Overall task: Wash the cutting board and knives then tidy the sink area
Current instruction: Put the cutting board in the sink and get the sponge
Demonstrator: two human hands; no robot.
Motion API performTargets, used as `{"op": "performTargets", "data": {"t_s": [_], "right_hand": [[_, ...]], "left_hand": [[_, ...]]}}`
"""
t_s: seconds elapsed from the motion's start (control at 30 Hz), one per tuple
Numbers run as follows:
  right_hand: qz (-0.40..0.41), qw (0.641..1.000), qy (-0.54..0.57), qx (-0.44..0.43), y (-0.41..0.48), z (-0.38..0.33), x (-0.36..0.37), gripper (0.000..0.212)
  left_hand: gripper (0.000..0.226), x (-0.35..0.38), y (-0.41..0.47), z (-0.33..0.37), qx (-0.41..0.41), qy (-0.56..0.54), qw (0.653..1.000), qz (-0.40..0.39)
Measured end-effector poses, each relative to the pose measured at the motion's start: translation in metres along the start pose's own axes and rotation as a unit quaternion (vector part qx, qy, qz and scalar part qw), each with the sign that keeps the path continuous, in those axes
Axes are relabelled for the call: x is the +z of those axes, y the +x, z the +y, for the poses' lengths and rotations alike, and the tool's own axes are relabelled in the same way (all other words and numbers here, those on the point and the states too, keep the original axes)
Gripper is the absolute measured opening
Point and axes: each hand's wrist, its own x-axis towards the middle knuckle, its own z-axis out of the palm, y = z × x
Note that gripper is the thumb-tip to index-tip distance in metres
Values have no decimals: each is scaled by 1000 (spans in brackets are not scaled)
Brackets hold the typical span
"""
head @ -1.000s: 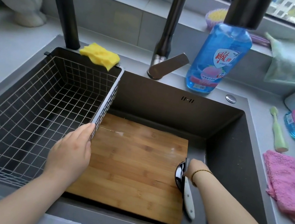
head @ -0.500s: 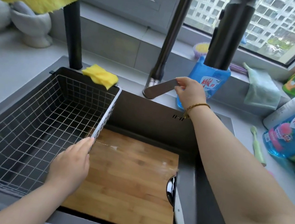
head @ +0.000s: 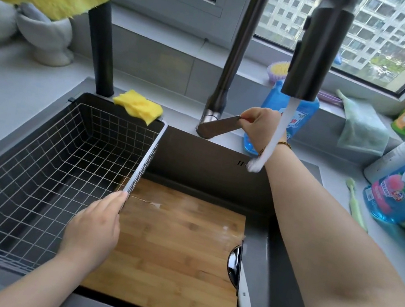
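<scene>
Grey worktop under a window, dark sink (head: 207, 166) sunk into it. Step in hand, by my read: getting water going for the wash, nothing scrubbed yet. My right hand (head: 259, 125) pinched the tip of the faucet lever (head: 216, 126) at the sink's back edge, thumb and fingers closed on it. Water (head: 278, 131) ran from the spout head (head: 313, 51) and struck across my right wrist, not the board. My left hand (head: 92, 231) lay flat, fingers straight and pressed together, against the right rim of the wire basket (head: 32, 173), which filled the sink's left half. Basket contents: only a yellow sponge (head: 138, 106) draped over its far right corner. Sink's right half held the cutting board (head: 173, 255) flat on the bottom, pale residue near its far edge. A knife (head: 243, 294) with a white handle lay along the board's right edge, blade partly hidden; couldn't tell if a second knife was there. A dish soap bottle (head: 303, 114) stood behind the lever at the back edge. Next move, my guess: release the lever, get the board under the stream, grab sponge and soap.
</scene>
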Motion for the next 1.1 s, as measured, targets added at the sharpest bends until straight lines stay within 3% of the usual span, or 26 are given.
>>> {"op": "performTargets", "data": {"t_s": [1.1], "right_hand": [[-7, 1000, 5, 6, -3, 6, 0, 35]], "left_hand": [[48, 0, -1, 1, 8, 11, 1000, 6]]}}
